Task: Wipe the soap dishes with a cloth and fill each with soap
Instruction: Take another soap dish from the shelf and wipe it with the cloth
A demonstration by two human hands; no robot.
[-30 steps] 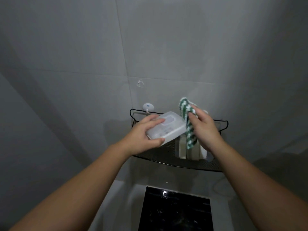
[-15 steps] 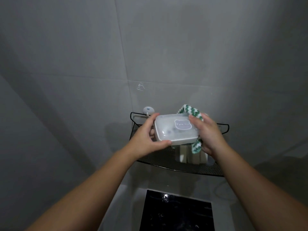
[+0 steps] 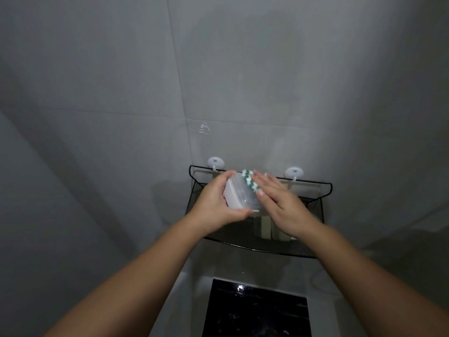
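Soap dish (image 3: 239,197) sits tilted in my left hand (image 3: 213,205), thumb beneath and fingers curled over its far edge, just above the black mesh shelf (image 3: 243,235). My right hand (image 3: 281,205), at three o'clock of the dish, has its fingers straight, pressing the green-and-white cloth (image 3: 250,181) onto the dish's twelve o'clock end. To wipe well I'd grip firmly with the left, sweep the cloth toward six o'clock with even pressure, and turn the dish to reach its corners. Pale soap bars (image 3: 263,227) stand on the shelf at five o'clock.
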